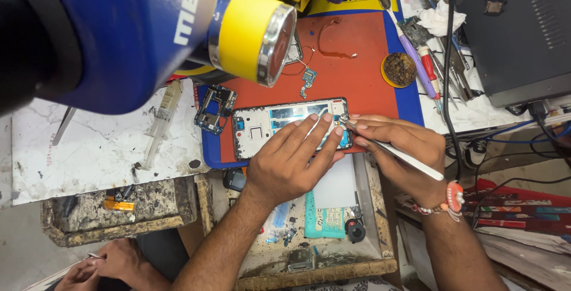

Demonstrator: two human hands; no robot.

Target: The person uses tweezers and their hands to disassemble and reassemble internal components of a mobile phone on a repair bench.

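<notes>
An opened phone frame (262, 126) lies face up on the red and blue work mat (357, 77). My left hand (291, 160) rests on it, fingers spread across its right half, pressing it down. My right hand (398, 145) grips white tweezers (404, 155) whose tip touches the phone's right end, near the left fingertips. A small circuit board (214, 108) sits just left of the phone. A small flex part (308, 80) lies on the mat above it.
A blue and yellow microscope head (178, 23) hangs over the upper left. Screwdrivers and tools (425, 65) and a round tin (399, 68) lie right of the mat. A grey box (523, 29) stands far right. Another person's hands (101, 264) show bottom left.
</notes>
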